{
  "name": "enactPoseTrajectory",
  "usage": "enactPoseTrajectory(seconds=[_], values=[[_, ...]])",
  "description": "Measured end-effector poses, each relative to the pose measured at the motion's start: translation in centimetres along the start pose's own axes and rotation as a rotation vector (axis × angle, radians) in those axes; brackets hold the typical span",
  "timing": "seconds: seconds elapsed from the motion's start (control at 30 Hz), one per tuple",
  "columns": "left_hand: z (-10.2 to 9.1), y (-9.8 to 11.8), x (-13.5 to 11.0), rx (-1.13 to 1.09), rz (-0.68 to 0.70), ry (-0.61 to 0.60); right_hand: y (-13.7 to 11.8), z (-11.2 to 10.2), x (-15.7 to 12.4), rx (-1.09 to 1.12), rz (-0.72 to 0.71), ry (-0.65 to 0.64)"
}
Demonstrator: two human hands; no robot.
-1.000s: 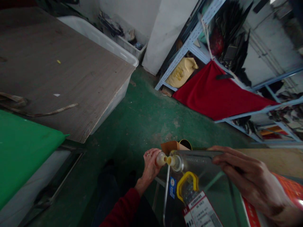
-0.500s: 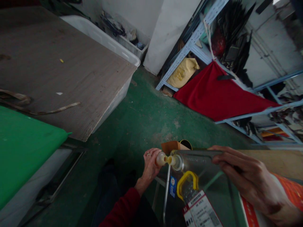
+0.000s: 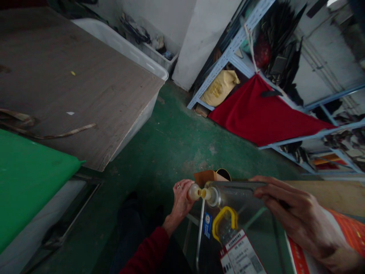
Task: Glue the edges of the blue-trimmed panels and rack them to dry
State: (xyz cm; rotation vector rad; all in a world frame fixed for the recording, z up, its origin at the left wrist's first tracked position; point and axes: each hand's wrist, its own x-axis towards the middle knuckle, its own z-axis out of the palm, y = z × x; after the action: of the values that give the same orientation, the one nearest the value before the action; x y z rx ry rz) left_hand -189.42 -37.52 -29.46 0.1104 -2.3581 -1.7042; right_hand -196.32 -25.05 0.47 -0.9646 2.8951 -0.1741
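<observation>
A large clear plastic jug (image 3: 242, 228) with a yellow handle (image 3: 225, 222) and a red-and-white label lies tilted on its side at the bottom right. My right hand (image 3: 296, 217) wraps over its upper edge, fingers curled on the body. The jug's yellow spout (image 3: 207, 195) meets the mouth of a small pale bottle (image 3: 194, 192), which my left hand (image 3: 181, 201), in a red sleeve, grips from the left.
A brown wooden board (image 3: 74, 80) lies over a white tub at upper left, with a green cloth (image 3: 25, 179) beside it. Blue metal shelving (image 3: 228, 53) with a red cloth and a yellow sack stands at the back right. Green floor lies between. A cardboard box (image 3: 207, 177) sits behind the bottle.
</observation>
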Motion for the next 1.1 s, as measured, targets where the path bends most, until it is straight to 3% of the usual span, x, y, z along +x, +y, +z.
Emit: enactPoseTrajectory(seconds=[0.53, 1.1], values=[[-0.46, 0.35, 0.26, -0.003, 0.015, -0.013, -0.02, 0.14, -0.34, 0.06, 0.094, -0.002], [0.25, -0.43, 0.21, 0.004, 0.056, -0.006, 0.08, 0.31, -0.51, 0.049, 0.068, 0.002]])
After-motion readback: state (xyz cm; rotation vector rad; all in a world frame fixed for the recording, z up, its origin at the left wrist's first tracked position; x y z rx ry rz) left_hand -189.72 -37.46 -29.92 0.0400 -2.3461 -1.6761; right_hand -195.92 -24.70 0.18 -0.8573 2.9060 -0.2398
